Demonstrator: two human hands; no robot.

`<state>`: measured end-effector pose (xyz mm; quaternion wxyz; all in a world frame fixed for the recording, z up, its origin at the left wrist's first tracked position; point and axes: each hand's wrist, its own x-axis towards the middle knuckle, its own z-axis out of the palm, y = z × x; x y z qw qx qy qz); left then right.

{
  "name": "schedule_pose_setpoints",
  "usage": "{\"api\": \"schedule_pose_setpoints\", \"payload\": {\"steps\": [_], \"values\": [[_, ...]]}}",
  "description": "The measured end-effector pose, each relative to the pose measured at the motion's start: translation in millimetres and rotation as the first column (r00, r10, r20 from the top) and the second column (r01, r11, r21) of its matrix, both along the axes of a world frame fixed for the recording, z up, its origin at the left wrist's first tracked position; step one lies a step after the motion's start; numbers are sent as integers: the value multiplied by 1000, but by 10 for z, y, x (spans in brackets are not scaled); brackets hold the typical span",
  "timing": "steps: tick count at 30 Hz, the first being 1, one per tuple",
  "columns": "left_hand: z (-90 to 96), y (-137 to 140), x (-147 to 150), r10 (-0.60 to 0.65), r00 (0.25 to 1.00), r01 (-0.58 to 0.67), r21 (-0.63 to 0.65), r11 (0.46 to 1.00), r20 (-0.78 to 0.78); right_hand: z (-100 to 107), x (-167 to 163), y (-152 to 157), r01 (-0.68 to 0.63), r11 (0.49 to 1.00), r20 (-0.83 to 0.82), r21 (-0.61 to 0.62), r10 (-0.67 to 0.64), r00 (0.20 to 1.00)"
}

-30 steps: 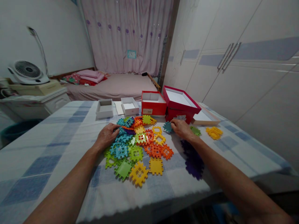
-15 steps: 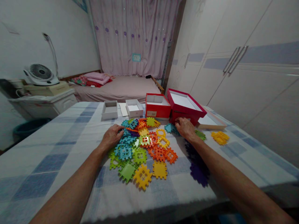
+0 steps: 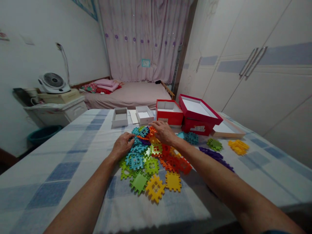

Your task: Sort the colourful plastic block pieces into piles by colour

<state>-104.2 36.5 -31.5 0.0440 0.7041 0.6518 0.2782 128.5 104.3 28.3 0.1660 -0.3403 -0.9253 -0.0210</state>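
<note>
A heap of notched plastic building tiles in several colours lies on the table. My left hand (image 3: 123, 145) rests at its left edge, thumb and forefinger apart, fingertips against the light-blue tiles (image 3: 136, 161). My right hand (image 3: 165, 133) is over the back of the heap, palm down with fingers stretched out, above orange tiles (image 3: 153, 130); nothing shows in it. Green tiles (image 3: 139, 182), a yellow window tile (image 3: 155, 189) and a plain yellow tile (image 3: 173, 181) lie at the near side. My right forearm partly hides orange tiles (image 3: 184, 165).
Right of the heap lie separate groups: blue tiles (image 3: 191, 138), green tiles (image 3: 214, 144), yellow tiles (image 3: 238, 147) and purple tiles (image 3: 214, 155). Behind stand a grey-white box (image 3: 120, 123), a white box (image 3: 146, 121), a red box (image 3: 168, 119) and a larger dark-red box (image 3: 198, 125).
My right hand has moved left from the blue tiles by the dark-red box to the back of the heap. My left hand stays at the heap's left edge. The view has shifted slightly.
</note>
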Motion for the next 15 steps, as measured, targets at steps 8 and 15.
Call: {"api": "schedule_pose_setpoints", "payload": {"steps": [8,15], "values": [[-28,22,3,1,1000,-1,4,1000,-9,-127,-357,-27,-37,997,73,-60,41,997],[-8,21,19,21,999,-21,-14,1000,-25,-123,-233,-187,-2,996,-101,-84,-6,995]]}}
